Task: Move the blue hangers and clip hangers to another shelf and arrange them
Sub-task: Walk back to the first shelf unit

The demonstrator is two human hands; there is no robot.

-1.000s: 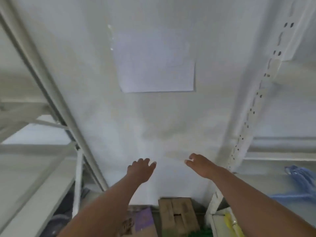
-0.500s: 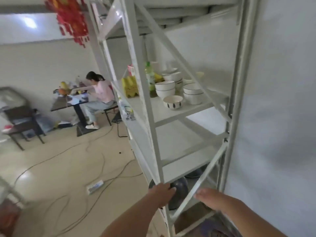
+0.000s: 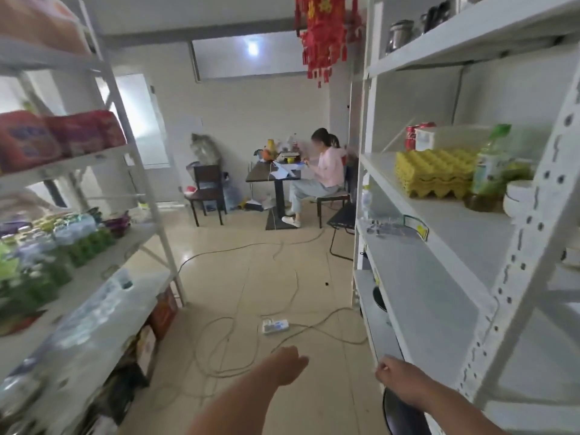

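Observation:
No blue hanger shows in this view. A small heap of metal clip-like pieces (image 3: 386, 228) with a green-and-yellow tag lies on a middle board of the white rack on the right (image 3: 530, 221); blur hides what they are. My left hand (image 3: 287, 364) reaches forward over the floor, low in the middle, fingers loosely apart and empty. My right hand (image 3: 398, 380) hangs beside the right rack's lower board, fingers curled in, holding nothing.
A second white rack (image 3: 163, 246) with packaged goods lines the left. Cables and a power strip (image 3: 275, 326) lie on the tiled aisle floor. A seated person (image 3: 323, 171) is at a dark table (image 3: 273, 177) far back. Yellow egg trays (image 3: 434, 172) and a bottle stand on the right rack.
The view has swung from a white wall, past the rack's end, to the aisle between two racks. The blue hangers seen earlier at the right are out of view. Both hands stay empty.

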